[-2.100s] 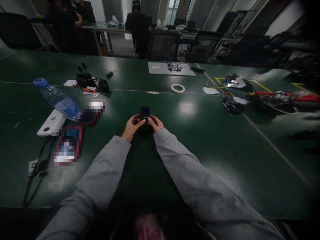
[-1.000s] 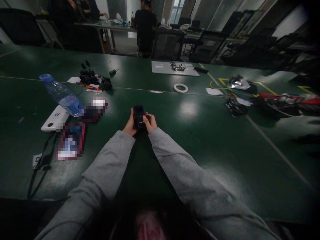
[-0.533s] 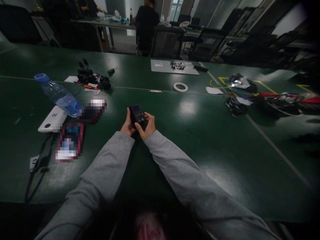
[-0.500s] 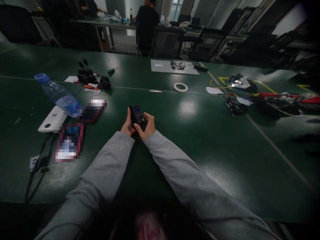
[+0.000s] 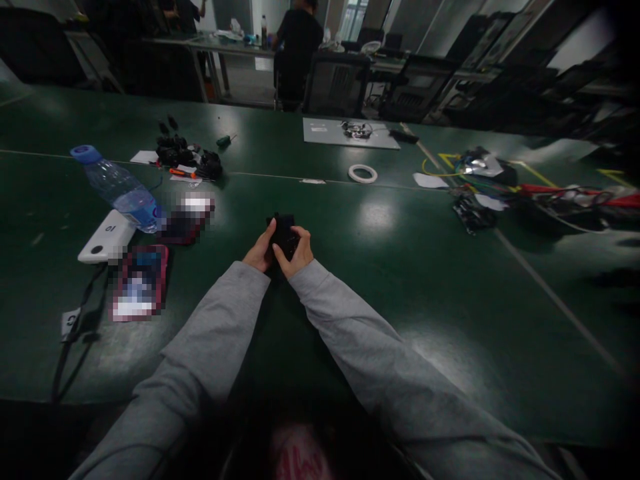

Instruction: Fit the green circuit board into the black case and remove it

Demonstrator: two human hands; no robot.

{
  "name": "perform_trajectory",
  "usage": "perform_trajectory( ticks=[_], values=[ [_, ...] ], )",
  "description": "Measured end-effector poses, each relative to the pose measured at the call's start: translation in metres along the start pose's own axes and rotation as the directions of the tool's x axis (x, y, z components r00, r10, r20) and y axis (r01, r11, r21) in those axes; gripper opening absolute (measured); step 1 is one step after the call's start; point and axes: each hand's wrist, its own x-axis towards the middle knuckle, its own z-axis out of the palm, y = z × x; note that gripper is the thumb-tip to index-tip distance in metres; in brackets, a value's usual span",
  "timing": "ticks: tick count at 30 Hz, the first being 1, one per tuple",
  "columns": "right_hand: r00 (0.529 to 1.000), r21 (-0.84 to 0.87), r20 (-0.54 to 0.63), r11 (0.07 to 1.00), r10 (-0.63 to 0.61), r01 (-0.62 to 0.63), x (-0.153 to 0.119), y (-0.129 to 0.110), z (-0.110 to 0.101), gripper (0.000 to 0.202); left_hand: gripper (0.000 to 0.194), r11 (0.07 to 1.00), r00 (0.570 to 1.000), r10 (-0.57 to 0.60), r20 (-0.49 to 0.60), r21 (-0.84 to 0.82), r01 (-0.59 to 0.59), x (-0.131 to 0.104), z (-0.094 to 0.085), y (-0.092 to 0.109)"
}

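Note:
A small black device (image 5: 285, 233) is held between both hands above the green table (image 5: 350, 293), near the middle of the view. My left hand (image 5: 261, 249) grips its left side, with the thumb along the edge. On the right side, my right hand (image 5: 296, 252) wraps its fingers and thumb around the device. The face of the device looks dark, and its details cannot be made out. Part of its lower end is hidden by the hands.
At the left lie a water bottle (image 5: 117, 190), a white power bank (image 5: 106, 237) and two red-edged phones (image 5: 140, 283). Beyond are black parts (image 5: 187, 157), a tape roll (image 5: 363, 174) and a grey board (image 5: 325, 133). Cables (image 5: 565, 197) lie right. A person (image 5: 297, 40) sits behind.
The device has turned and tilted in my hands, and its lit screen and markings no longer show. My left hand has shifted slightly right with it.

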Motion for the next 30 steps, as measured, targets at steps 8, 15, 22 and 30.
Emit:
perform_trajectory(
  ticks=[8, 15, 22, 30],
  values=[
    [1.0, -0.016, 0.016, 1.0, 0.011, -0.011, 0.001, -0.003, -0.002, 0.056, 0.067, 1.0, 1.0, -0.012, 0.0, 0.005, 0.012, 0.002, -0.002, -0.001],
    [1.0, -0.04, -0.003, 0.999, -0.03, 0.03, 0.0, 0.004, 0.0, 0.056, 0.067, 1.0, 1.0, -0.02, -0.02, 0.0, 0.02, 0.003, -0.003, -0.002],
    [1.0, -0.036, -0.003, 0.999, -0.013, 0.013, 0.001, 0.006, 0.005, 0.055, 0.069, 1.0, 0.998, -0.018, -0.053, -0.008, 0.017, 0.002, 0.001, -0.001],
    [0.995, -0.028, -0.013, 0.994, -0.103, 0.102, 0.0, 0.004, 0.005, 0.057, 0.085, 0.996, 0.999, 0.0, -0.046, -0.087, -0.004, 0.005, -0.002, -0.001]
  ],
)
